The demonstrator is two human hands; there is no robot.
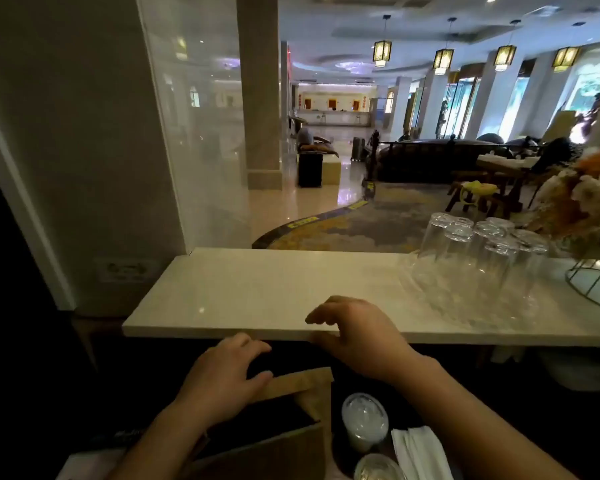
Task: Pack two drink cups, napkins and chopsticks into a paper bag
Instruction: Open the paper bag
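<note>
A brown paper bag (291, 441) stands open at the bottom centre, its mouth dark. My left hand (222, 379) rests on the bag's far rim, thumb against the folded paper edge, fingers apart. My right hand (357, 334) hovers above the front edge of the white counter, fingers curled loosely, holding nothing. To the right of the bag stand two lidded drink cups, one (365, 420) behind the other (378, 467). White napkins (420, 452) lie just right of the cups. I cannot make out any chopsticks.
A raised white stone counter (250, 292) runs across the middle. Several upturned clear glasses (478, 265) stand on its right part, beside a wire basket (596, 282) with flowers. A glass panel rises at the left. A hotel lobby lies beyond.
</note>
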